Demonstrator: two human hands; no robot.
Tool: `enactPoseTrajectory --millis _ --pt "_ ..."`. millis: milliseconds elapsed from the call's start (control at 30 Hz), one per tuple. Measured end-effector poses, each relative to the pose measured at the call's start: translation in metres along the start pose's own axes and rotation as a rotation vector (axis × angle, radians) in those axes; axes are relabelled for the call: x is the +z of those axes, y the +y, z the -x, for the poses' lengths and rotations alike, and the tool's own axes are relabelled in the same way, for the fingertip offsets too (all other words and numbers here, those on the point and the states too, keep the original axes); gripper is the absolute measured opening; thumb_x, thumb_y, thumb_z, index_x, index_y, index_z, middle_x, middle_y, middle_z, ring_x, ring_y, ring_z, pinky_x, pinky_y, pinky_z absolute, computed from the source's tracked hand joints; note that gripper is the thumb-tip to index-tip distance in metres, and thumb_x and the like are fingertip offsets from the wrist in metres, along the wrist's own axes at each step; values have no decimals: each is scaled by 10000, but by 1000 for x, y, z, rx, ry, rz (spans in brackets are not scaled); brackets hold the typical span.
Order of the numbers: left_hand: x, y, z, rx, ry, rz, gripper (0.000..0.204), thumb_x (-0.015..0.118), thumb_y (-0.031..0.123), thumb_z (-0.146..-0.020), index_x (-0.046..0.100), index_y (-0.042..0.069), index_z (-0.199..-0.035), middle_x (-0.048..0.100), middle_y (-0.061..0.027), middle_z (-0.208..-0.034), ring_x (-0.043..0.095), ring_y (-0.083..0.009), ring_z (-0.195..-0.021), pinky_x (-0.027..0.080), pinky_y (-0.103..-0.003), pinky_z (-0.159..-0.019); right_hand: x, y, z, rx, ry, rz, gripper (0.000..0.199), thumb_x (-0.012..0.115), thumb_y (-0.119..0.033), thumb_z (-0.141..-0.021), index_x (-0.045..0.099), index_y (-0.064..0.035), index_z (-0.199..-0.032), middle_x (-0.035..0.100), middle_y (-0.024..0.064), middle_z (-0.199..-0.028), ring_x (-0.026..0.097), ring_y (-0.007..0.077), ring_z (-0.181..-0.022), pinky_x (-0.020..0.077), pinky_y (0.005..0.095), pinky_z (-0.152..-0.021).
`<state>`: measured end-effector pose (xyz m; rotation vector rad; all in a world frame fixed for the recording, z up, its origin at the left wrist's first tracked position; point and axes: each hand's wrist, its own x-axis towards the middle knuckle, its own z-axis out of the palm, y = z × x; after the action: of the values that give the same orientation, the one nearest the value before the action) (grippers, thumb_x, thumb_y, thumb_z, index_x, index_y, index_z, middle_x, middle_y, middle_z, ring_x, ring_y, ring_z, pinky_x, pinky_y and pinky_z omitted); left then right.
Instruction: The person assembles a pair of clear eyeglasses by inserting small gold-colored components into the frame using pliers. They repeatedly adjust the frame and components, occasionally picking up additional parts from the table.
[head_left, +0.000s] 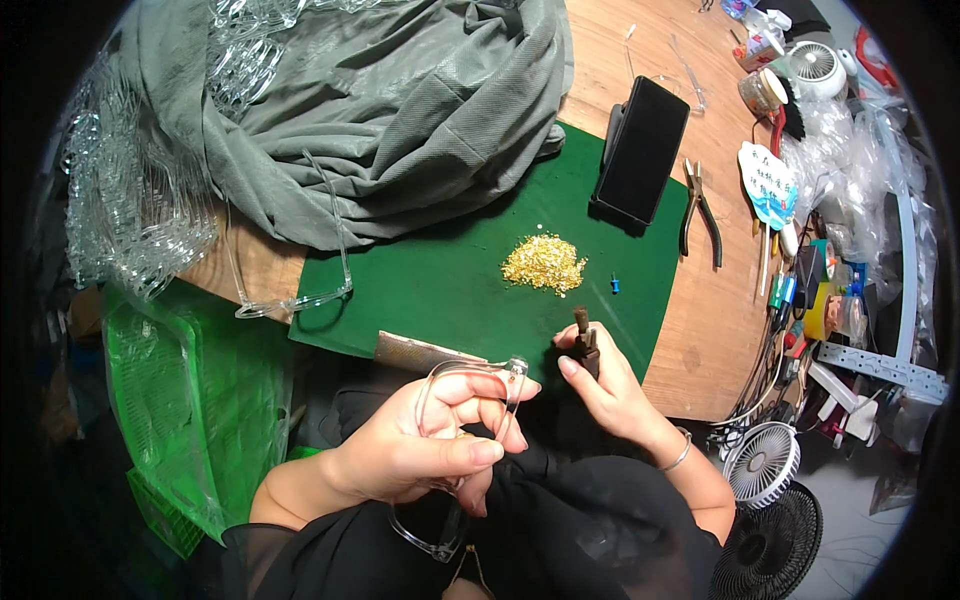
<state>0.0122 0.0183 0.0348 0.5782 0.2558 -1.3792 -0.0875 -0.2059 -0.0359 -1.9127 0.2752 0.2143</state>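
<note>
My left hand (450, 430) is closed around a clear plastic eyeglass frame (517, 385). The frame is tilted, with one rim up near the fingertips and another part hanging below the palm. To its right, my right hand (610, 385) grips a dark hand tool with a brown tip (583, 340), pointing up and away from me; its exact kind I cannot make out. Beyond the hands, a pile of tiny gold-coloured metal pieces (543, 264) lies on a green mat (440, 290). Beside the pile is a small blue pin-like piece (615, 286).
A grey cloth (400, 120) and heaped clear frames (130, 190) fill the far left. One loose frame (290, 303) rests at the mat's left edge. A black phone (645, 150) and pliers (697, 215) lie right. Fans (762, 465), cables and a green crate (190, 400) flank the table.
</note>
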Motion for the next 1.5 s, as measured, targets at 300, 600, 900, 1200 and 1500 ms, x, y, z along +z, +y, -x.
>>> enactPoseTrajectory --millis 300,600,900,1200,1500 --pt "1 3 -1 26 21 27 515 602 -1 -794 418 -7 -1276 574 -123 -932 536 -169 -481 507 -311 -451 -3 -14 0 96 -73 -42 286 562 -146 -883 495 -18 -1130 551 116 -1050 556 232 -986 424 322 -872" --pt "-4 8 2 11 -71 -70 545 585 -19 -821 344 -31 -1309 568 -138 -999 618 -185 -639 539 -287 -577 17 10 -5 -120 61 214 311 651 4 -670 552 -17 -964 552 122 -874 567 293 -777 462 357 -700" --pt "-6 -5 1 696 22 -830 304 720 76 -778 546 -34 -1002 651 -162 -889 664 -247 -827 511 -371 -804 19 0 -27 -296 51 969 606 658 -78 -647 482 35 -1216 507 115 -1200 528 221 -785 423 327 -708" --pt "-27 -6 -9 939 -49 -813 234 723 52 -764 561 -25 -915 664 -134 -834 667 -200 -759 529 -310 -726 -4 -4 -25 -232 178 679 375 641 -4 -664 531 -9 -1023 555 131 -952 558 300 -833 443 384 -737" --pt "-53 -23 -30 821 139 -934 583 677 279 -837 378 -68 -1197 629 -131 -974 625 -180 -869 484 -288 -804 10 25 -45 -210 256 647 212 643 -8 -681 555 -48 -870 542 118 -781 549 307 -751 393 363 -661"
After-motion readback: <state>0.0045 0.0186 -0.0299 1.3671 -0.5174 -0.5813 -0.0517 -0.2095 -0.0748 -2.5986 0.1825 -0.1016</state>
